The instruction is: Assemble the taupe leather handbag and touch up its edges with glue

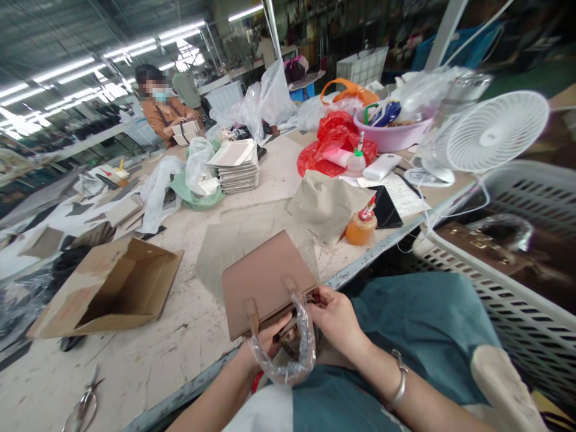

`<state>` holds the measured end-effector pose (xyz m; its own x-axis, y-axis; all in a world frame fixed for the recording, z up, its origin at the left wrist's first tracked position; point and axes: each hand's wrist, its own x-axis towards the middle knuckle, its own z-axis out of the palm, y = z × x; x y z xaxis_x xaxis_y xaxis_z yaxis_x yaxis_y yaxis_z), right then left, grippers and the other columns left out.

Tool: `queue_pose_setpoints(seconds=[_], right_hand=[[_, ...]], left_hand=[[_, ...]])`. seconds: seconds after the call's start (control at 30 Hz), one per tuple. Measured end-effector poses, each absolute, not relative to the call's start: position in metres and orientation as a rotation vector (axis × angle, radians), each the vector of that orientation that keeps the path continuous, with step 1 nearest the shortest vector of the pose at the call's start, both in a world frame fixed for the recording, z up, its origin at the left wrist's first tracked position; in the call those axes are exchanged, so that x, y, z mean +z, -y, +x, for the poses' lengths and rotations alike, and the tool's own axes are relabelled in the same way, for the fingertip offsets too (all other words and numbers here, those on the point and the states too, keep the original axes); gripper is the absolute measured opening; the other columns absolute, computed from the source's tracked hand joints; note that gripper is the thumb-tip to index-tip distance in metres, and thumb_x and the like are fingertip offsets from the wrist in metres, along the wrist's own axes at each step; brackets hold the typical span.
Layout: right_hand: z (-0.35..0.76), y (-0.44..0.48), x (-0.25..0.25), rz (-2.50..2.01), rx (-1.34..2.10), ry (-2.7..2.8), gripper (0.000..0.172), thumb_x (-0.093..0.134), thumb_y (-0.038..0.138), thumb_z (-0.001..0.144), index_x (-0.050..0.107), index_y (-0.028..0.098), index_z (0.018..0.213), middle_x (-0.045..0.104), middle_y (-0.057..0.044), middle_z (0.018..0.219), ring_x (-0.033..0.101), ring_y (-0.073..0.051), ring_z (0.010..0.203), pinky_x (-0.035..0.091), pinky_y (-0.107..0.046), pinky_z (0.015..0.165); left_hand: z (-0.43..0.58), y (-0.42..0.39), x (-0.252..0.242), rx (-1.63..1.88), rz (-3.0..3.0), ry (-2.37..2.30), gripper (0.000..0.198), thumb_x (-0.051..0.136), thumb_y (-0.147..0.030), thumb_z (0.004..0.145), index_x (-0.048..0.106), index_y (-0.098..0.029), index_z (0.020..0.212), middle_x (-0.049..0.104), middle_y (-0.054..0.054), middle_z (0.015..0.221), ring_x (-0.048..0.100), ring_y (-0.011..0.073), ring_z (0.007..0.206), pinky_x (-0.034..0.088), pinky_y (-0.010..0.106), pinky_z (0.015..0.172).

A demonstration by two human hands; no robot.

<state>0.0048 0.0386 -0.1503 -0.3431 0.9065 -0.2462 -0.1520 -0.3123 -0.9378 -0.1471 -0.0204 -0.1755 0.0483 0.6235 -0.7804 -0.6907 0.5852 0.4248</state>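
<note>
A brown handbag [270, 276] lies tilted over the table's near edge, its opening toward me. Clear plastic film wraps its looped handle [306, 345], which hangs over my lap. My left hand [270, 336] reaches through the handle and grips the bag's opening edge, the thumb showing and the other fingers mostly hidden. At the right end of that opening, the fingers of my right hand [333, 312] pinch the bag's corner. Beneath the bag is a flat greyish sheet [211, 252]. Past it stands a glue bottle [361, 225] with orange contents and a red tip.
An open cardboard box [130, 288] and scissors [85, 402] are on the left. Stacked panels [238, 171] and plastic bags stand farther back. To the right are a white fan [490, 138], a dark tablet [386, 207] and a white basket [495, 276] holding brown bags. A co-worker [164, 114] is across the table.
</note>
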Motion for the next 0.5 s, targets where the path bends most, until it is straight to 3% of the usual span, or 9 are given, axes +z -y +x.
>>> queue_pose_setpoints(seconds=[0.2, 0.33, 0.4, 0.5], right_hand=[[0.005, -0.04, -0.158, -1.103, 1.736, 1.103, 0.011, 0.062, 0.024, 0.065, 0.063, 0.016, 0.072, 0.066, -0.001, 0.067, 0.059, -0.016, 0.063, 0.047, -0.025, 0.062], [0.003, -0.041, -0.161, -1.098, 1.71, 1.075, 0.012, 0.062, 0.026, 0.067, 0.062, 0.016, 0.072, 0.067, -0.003, 0.071, 0.06, -0.018, 0.067, 0.048, -0.026, 0.065], [0.002, -0.041, -0.163, -1.122, 1.671, 1.083, 0.013, 0.062, 0.029, 0.069, 0.061, 0.016, 0.072, 0.066, -0.003, 0.071, 0.059, -0.018, 0.067, 0.048, -0.027, 0.064], [0.002, -0.04, -0.165, -1.208, 1.564, 1.195, 0.015, 0.061, 0.031, 0.071, 0.057, 0.017, 0.068, 0.062, -0.002, 0.066, 0.056, -0.017, 0.065, 0.046, -0.025, 0.059]], left_hand=[[-0.15, 0.024, -0.173, 0.995, 0.149, -1.151, 0.022, 0.08, -0.027, 0.069, 0.067, -0.01, 0.072, 0.063, 0.002, 0.061, 0.059, 0.0108, 0.054, 0.049, 0.021, 0.059], [-0.151, 0.016, -0.157, 0.939, 0.214, -1.204, 0.03, 0.083, -0.03, 0.063, 0.071, -0.011, 0.082, 0.068, 0.005, 0.07, 0.063, 0.0152, 0.061, 0.051, 0.024, 0.058], [-0.147, 0.012, -0.154, 0.986, 0.227, -1.222, 0.034, 0.083, -0.029, 0.064, 0.071, -0.014, 0.093, 0.072, 0.007, 0.087, 0.067, 0.0199, 0.079, 0.055, 0.027, 0.072], [-0.135, 0.009, -0.159, 1.118, 0.296, -1.212, 0.043, 0.082, -0.026, 0.064, 0.069, -0.017, 0.105, 0.071, 0.007, 0.104, 0.064, 0.0231, 0.102, 0.05, 0.032, 0.093]])
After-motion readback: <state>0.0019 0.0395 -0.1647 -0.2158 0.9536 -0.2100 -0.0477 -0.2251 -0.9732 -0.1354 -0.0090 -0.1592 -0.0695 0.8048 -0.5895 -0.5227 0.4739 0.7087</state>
